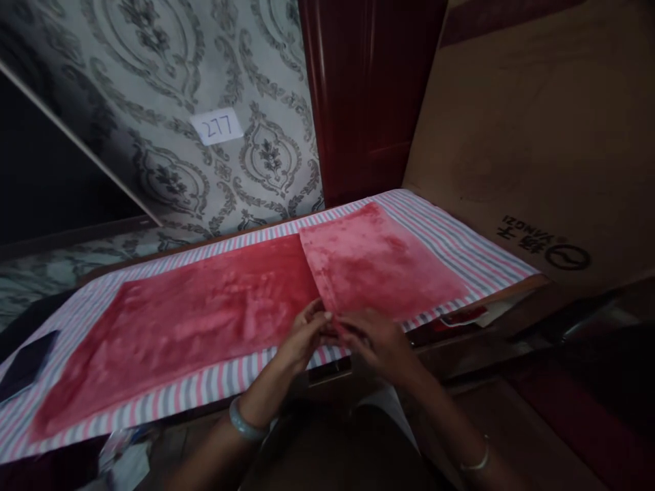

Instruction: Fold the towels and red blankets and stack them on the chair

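Note:
A red plush cloth (205,307), perhaps a towel, lies spread lengthwise on a striped sheet (220,385). Its right part is folded over, showing a paler pink underside (379,259). At the near end of the flap's edge, my left hand (301,334) has its fingers closed on the cloth's corner. My right hand (376,341) meets it there from the right, thumb and fingers pinching the same edge. The fingertips are dim and slightly blurred. A bracelet (245,419) circles my left wrist, and a thin bangle (478,457) my right.
A dark phone-like slab (28,365) rests at the sheet's left end. Behind stand a patterned wall with a paper marked 277 (217,126) and a dark red panel (371,95). A large cardboard box (532,136) borders the right side. Partly open drawers (445,354) sit below the near edge.

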The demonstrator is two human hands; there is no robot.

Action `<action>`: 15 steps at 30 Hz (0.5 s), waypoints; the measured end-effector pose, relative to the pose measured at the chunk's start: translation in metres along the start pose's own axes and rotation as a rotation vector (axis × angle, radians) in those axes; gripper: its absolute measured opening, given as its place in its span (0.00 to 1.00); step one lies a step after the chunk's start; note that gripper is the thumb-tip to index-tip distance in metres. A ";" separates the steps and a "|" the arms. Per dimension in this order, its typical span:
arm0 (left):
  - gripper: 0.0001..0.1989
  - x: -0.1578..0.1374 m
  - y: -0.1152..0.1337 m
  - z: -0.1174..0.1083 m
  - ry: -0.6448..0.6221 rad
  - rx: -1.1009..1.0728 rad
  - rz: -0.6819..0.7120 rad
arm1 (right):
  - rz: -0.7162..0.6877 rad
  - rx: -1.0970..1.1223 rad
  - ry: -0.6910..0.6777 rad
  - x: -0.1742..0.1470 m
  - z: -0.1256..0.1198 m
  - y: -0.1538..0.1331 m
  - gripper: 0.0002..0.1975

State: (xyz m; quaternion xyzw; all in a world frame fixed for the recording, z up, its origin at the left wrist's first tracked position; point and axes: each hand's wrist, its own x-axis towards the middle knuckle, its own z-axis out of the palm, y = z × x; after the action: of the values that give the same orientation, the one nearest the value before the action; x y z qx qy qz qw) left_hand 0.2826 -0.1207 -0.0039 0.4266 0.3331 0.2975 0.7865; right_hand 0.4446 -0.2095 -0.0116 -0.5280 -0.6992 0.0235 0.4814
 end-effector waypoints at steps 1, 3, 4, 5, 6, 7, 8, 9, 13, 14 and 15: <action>0.30 -0.003 -0.002 0.004 0.021 0.009 0.012 | 0.038 0.022 0.030 0.006 -0.012 0.006 0.12; 0.33 -0.004 -0.007 0.011 0.075 0.021 0.040 | 0.179 -0.014 0.121 0.025 -0.038 0.024 0.14; 0.34 -0.004 -0.009 0.014 0.099 0.019 0.062 | 0.265 -0.057 0.141 0.036 -0.050 0.035 0.15; 0.35 -0.004 -0.012 0.016 0.114 0.011 0.079 | 0.324 -0.102 0.141 0.050 -0.061 0.047 0.16; 0.36 -0.005 -0.015 0.017 0.119 0.001 0.086 | 0.375 -0.148 0.120 0.064 -0.071 0.060 0.17; 0.35 -0.006 -0.017 0.018 0.113 -0.005 0.077 | 0.420 -0.191 0.091 0.079 -0.078 0.073 0.17; 0.35 -0.007 -0.019 0.018 0.100 -0.004 0.056 | 0.471 -0.235 0.052 0.094 -0.083 0.086 0.18; 0.35 -0.007 -0.021 0.018 0.085 0.006 0.026 | 0.534 -0.283 0.004 0.110 -0.086 0.098 0.19; 0.34 -0.004 -0.028 0.013 0.073 0.051 -0.015 | 0.768 -0.423 -0.166 0.166 -0.081 0.140 0.23; 0.33 -0.002 -0.030 0.012 0.076 0.050 -0.007 | 0.797 -0.433 -0.187 0.178 -0.078 0.149 0.23; 0.32 0.001 -0.032 0.010 0.076 0.045 -0.003 | 0.814 -0.436 -0.200 0.187 -0.073 0.156 0.23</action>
State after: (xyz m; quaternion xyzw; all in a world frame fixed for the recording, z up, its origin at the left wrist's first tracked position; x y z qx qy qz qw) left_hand 0.2972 -0.1398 -0.0279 0.4319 0.3701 0.3046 0.7640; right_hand 0.6117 -0.0328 0.0644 -0.8432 -0.4669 0.1137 0.2411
